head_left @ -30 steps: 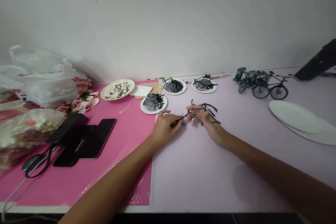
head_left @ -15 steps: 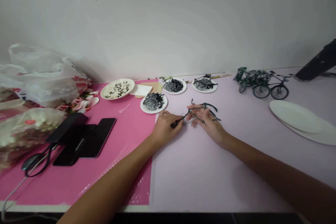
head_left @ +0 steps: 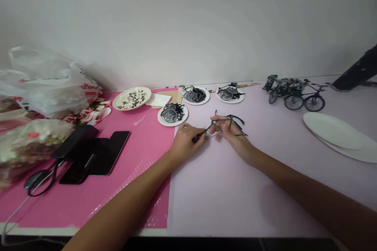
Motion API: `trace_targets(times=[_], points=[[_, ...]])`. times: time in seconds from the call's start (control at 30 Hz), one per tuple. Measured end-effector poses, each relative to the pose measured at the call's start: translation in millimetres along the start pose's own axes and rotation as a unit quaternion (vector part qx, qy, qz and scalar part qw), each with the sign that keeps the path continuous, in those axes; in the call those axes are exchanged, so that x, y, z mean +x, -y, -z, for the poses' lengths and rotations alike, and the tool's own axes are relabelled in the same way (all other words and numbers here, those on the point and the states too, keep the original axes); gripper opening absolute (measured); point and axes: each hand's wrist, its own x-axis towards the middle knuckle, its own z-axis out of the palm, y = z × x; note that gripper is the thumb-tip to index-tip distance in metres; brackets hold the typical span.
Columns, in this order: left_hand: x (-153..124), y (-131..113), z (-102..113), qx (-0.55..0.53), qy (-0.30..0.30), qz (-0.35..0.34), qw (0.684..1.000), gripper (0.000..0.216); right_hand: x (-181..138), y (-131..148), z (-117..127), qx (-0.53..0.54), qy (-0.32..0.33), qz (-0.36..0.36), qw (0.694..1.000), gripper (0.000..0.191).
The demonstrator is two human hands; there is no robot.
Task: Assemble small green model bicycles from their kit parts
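My right hand (head_left: pixel 229 132) grips a small dark green bicycle frame (head_left: pixel 232 122) against the pale lilac table top (head_left: pixel 235 188). My left hand (head_left: pixel 185 141) pinches a thin dark tool (head_left: pixel 198 137) whose tip meets the frame's left end. Both hands rest on the table, close together. Behind them stand three small white plates (head_left: pixel 172 114) holding spoked wheels and black parts.
Finished model bicycles (head_left: pixel 294 94) stand at the back right, white plates (head_left: pixel 335 133) lie further right. On the pink mat (head_left: pixel 97 200) sit a black phone stand (head_left: pixel 88 153), scissors (head_left: pixel 39 182), a dish of small bits (head_left: pixel 132 99) and plastic bags (head_left: pixel 44 94).
Both hands stay on the frame with only slight shifts; the view has drifted a little.
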Motion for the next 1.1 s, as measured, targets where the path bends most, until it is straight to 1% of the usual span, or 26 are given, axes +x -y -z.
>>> trace_targets(times=[0.07, 0.27, 0.37, 0.53, 0.67, 0.8, 0.97, 1.1], points=[[0.2, -0.3, 1.0, 0.000, 0.000, 0.000, 1.000, 0.027, -2.3, 4.2, -0.8, -0.011, 0.010, -0.008, 1.000, 0.050], [0.4, -1.8, 3.2, 0.000, -0.010, 0.017, 1.000, 0.027, -8.2, 11.4, -0.6, -0.092, 0.035, 0.020, 0.995, 0.065], [0.3, -1.9, 3.4, -0.004, -0.017, 0.025, 1.000, 0.029, -8.8, 11.1, 1.3, -0.107, 0.057, 0.032, 0.992, 0.072], [-0.1, -0.1, 2.3, -0.006, -0.033, 0.036, 0.999, 0.026, -8.1, 10.7, 4.4, -0.075, 0.077, 0.024, 0.994, 0.071], [-0.5, 1.8, 0.6, -0.010, -0.039, 0.038, 0.998, 0.025, -7.5, 10.1, 6.7, -0.083, 0.093, 0.026, 0.992, 0.073], [-0.4, 3.6, -1.0, -0.012, -0.047, 0.038, 0.998, 0.024, -6.7, 10.4, 8.5, -0.083, 0.101, 0.029, 0.991, 0.070], [-0.1, 3.2, -1.1, -0.002, -0.040, 0.038, 0.998, 0.024, -7.7, 10.0, 11.2, -0.131, 0.113, 0.034, 0.984, 0.067], [0.2, 1.2, 0.4, -0.005, -0.030, 0.032, 0.999, 0.028, -9.0, 6.2, 13.6, -0.162, 0.131, 0.034, 0.978, 0.073]])
